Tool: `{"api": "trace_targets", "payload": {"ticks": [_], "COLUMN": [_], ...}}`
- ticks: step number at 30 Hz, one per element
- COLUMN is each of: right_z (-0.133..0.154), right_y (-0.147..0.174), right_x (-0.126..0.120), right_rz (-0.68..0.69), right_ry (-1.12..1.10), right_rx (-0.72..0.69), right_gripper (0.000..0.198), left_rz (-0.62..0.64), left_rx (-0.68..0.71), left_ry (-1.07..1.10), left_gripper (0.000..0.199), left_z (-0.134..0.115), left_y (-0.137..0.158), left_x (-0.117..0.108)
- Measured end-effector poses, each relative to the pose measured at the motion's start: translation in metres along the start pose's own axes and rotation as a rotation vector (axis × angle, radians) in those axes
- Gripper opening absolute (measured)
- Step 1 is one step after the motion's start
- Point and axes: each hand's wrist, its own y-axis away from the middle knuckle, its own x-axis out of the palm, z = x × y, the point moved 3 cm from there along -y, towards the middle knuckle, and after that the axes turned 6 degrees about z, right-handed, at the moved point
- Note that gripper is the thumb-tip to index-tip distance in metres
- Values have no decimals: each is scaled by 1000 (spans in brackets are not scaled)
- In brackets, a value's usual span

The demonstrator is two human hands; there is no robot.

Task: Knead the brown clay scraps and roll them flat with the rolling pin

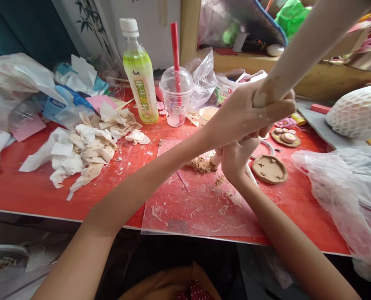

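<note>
Both of my hands are wrapped round a thick, pale rolling pin (pixel 307 46), tilted so its upper end runs out at the top right. My left hand (pixel 248 108) grips it higher up. Just below, my right hand (pixel 239 158) is closed round the lower part. The pin's lower end comes down at a patch of crumbly brown clay (pixel 204 163), partly hidden by my hands. Beneath the clay lies a clear plastic board (pixel 201 212), smeared with pale residue. A round, rimmed clay piece (pixel 269 168) lies right of my right hand.
A drink bottle (pixel 141 79) and a domed plastic cup (pixel 176 93) with a red straw stand behind. Crumpled tissues (pixel 88 146) are heaped on the red table (pixel 127 208) at left. A decorated clay disc (pixel 285 137) and a plastic bag (pixel 338 187) lie at right.
</note>
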Motion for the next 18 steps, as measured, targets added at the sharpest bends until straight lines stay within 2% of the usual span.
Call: {"api": "trace_targets", "payload": {"ticks": [3, 6, 8, 11, 13, 18], "right_z": [-5, -8, -6, 2, 6, 2], "right_y": [-15, -26, -28, -25, -22, -18], "right_x": [2, 0, -4, -9, -9, -5], "right_rz": [86, 177, 180, 186, 185, 222], "right_ry": [-150, -245, -242, -239, -231, -229], "right_rx": [30, 121, 124, 90, 84, 156], "right_gripper": [29, 24, 27, 34, 38, 50], "left_rz": [-113, -138, -120, -106, -105, -137], "left_rx": [-29, -25, -58, -89, -57, -86], "left_ry": [-39, -67, -120, -185, -187, -195], "left_gripper": [14, 10, 6, 17, 22, 20], "left_z": [10, 14, 9, -5, -11, -2], "left_y": [-11, -19, -19, -16, -14, -12], "left_x": [-9, -11, -8, -1, 2, 4]}}
